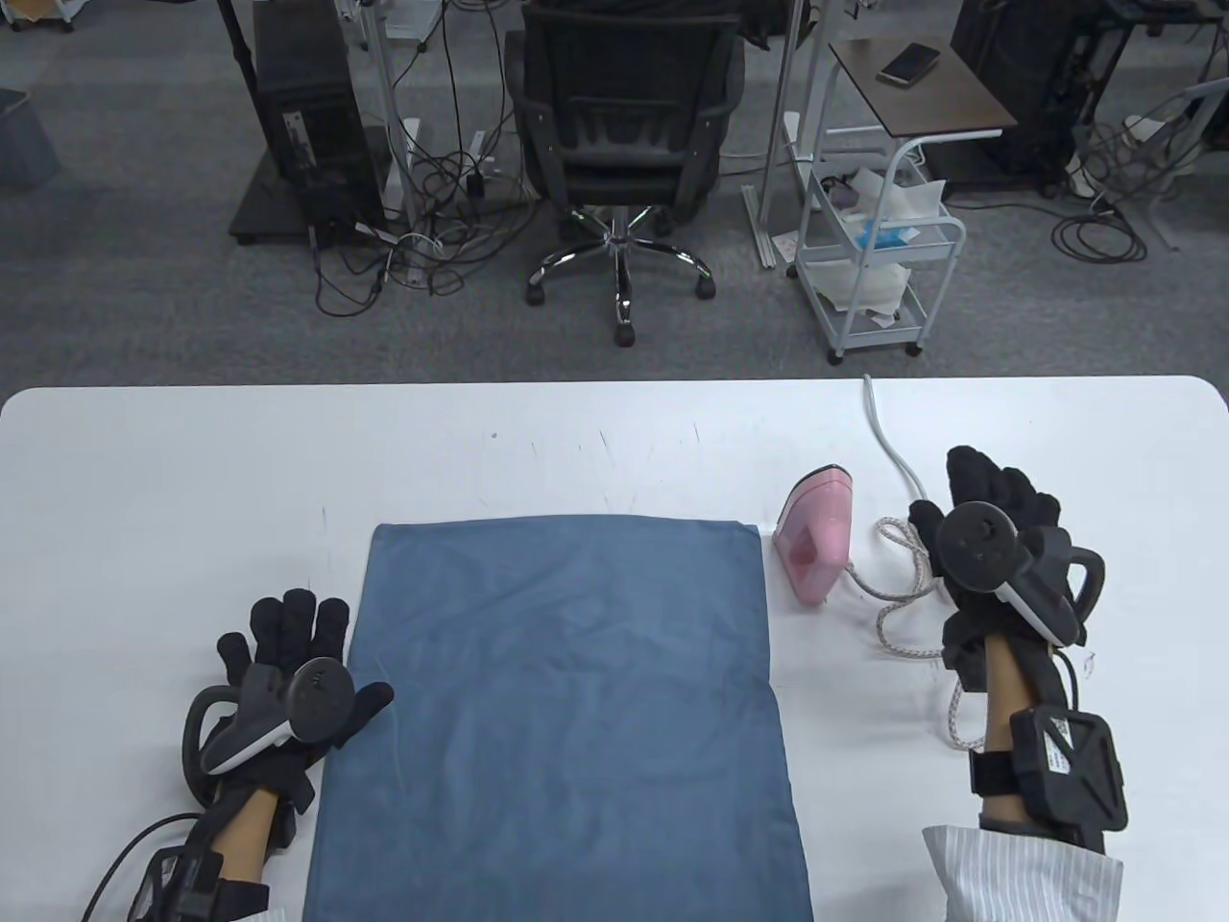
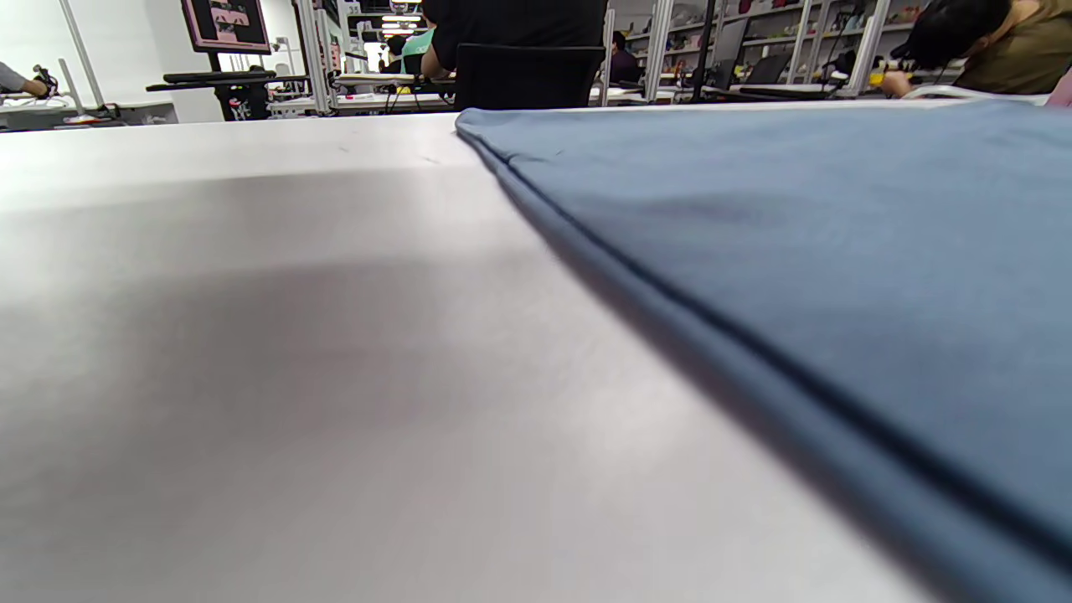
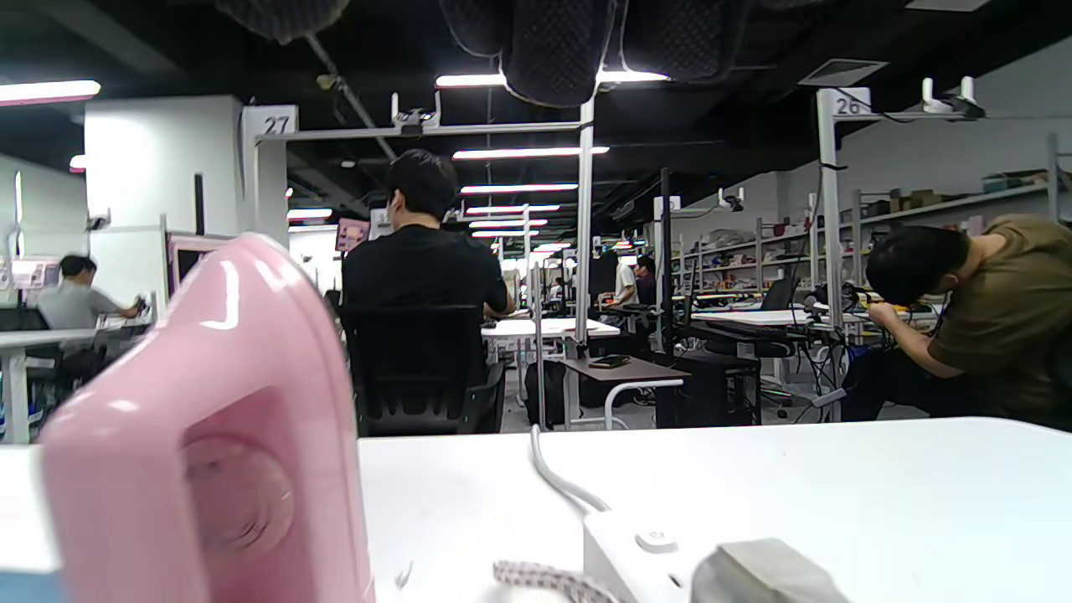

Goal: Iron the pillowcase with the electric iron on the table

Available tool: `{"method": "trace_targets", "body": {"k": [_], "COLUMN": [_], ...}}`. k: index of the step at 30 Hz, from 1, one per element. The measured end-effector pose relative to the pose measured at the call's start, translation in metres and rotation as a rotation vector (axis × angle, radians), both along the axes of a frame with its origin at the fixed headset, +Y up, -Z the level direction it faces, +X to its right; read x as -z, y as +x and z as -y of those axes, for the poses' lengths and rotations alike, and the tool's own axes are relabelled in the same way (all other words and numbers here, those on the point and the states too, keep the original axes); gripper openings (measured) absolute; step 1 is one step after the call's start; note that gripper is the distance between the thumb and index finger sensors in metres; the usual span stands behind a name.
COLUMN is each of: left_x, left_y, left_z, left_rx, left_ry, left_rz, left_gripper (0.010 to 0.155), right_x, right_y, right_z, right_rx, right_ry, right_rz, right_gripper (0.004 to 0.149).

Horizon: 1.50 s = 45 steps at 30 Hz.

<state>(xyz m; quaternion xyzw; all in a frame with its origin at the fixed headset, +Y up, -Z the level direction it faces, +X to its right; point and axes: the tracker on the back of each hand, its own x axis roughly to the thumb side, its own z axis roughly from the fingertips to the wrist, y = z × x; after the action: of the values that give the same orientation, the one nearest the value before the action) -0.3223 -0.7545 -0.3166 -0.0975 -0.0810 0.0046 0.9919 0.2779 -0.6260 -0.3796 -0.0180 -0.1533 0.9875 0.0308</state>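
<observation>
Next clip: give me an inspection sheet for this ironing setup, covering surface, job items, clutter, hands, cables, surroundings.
Surface: white table, a few faint marks near its far side.
Job's things: blue pillowcase spread flat at the centre, lightly creased; pink iron standing just off its far right corner.
Clutter: nothing seen on the table.
Grippers: left hand flat on the table, thumb at the pillowcase's left edge; right hand open, right of the iron, holding nothing.
Cables: braided iron cord looped between iron and right hand; white cable running off the far edge.
Surroundings: black office chair, white cart, floor cables.
</observation>
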Motion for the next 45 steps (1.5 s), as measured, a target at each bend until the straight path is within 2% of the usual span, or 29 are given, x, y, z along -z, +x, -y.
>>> {"method": "trace_targets", "body": {"k": [5,12,16,21,30,36,40,45], "left_x": [0.001,-0.003,-0.012,-0.022,-0.031,-0.037,-0.038,-0.037], "left_y": [0.01,0.034,0.046,0.053,0.05,0.048,0.044,0.044], "left_z": [-0.013,-0.037,-0.047,-0.048,-0.03,-0.016,-0.012,-0.012], "left_rx": [-0.002,0.038,0.047,0.043,0.038,0.081,0.075,0.085], "left_ry": [0.027,0.094,0.148,0.199,0.208,0.193,0.176,0.174], "left_rz": [0.021,0.048,0.055,0.061,0.068,0.073,0.057,0.056], "left_gripper": [0.097,0.094,0.093,0.094,0.094,0.094,0.095,0.095], "right_x": [-0.031,-0.072,-0.089,-0.105,-0.111,-0.108,-0.107,-0.106], "right_y": [-0.028,-0.074,-0.099,-0.125,-0.145,-0.145,-0.142,-0.141], "right_z": [-0.007,-0.01,-0.004,0.009,0.045,0.072,0.081,0.082], "right_rx": [-0.105,-0.176,-0.182,-0.192,-0.272,-0.3,-0.324,-0.313], "right_ry": [-0.032,0.02,0.054,0.08,0.072,-0.003,-0.05,-0.051], "right_rz": [-0.045,-0.118,-0.165,-0.243,-0.308,-0.324,-0.318,-0.318], "right_gripper": [0.074,0.077,0.079,0.08,0.081,0.082,0.082,0.082]}}
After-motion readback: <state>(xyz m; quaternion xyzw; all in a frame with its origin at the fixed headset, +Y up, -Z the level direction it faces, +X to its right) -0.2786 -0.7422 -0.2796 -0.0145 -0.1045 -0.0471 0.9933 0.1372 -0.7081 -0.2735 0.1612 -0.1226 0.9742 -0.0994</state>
